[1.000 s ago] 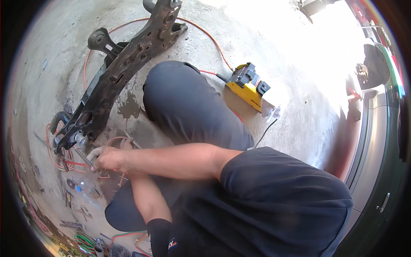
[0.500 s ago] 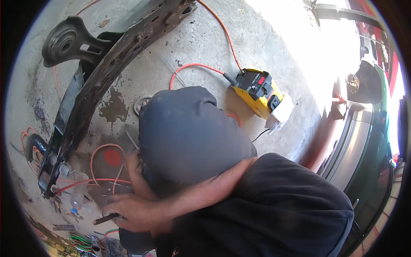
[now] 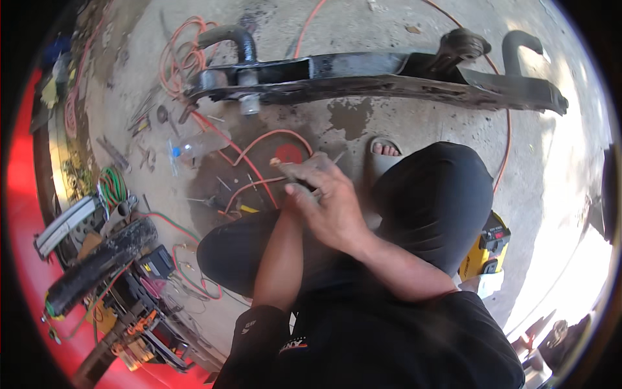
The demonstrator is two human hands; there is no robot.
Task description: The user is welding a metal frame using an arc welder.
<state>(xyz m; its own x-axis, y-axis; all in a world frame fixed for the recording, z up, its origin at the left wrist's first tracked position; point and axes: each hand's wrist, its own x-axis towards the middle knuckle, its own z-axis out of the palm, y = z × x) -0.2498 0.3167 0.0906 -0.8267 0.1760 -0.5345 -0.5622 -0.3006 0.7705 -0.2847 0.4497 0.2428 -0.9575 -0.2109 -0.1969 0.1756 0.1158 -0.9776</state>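
My right hand [image 3: 334,211] is closed around a dark, stick-like tool with a copper-coloured tip [image 3: 276,162]. It lies over my left wrist, my forearms crossed in front of my knees. My left forearm [image 3: 280,269] runs up beneath it, and the left fingers are mostly hidden there. A thin pale rod [image 3: 339,156] pokes out just past the hands; I cannot make out which hand has it. Under them, an orange cable [image 3: 269,135] loops over the concrete beside a round red patch [image 3: 288,153]. Beyond lies a long black metal vehicle part [image 3: 363,81].
A clear plastic bottle [image 3: 194,149] lies left of my hands among small tools. Farther left are a dark cylinder [image 3: 107,259], green hose [image 3: 113,187] and piled tools. A yellow-black machine [image 3: 483,249] stands by my right knee. My sandalled foot [image 3: 382,152] is ahead.
The view has swung left, so the metal part now lies across the top and the yellow machine sits low at right. My right hand, with its tool, has come over my left wrist.
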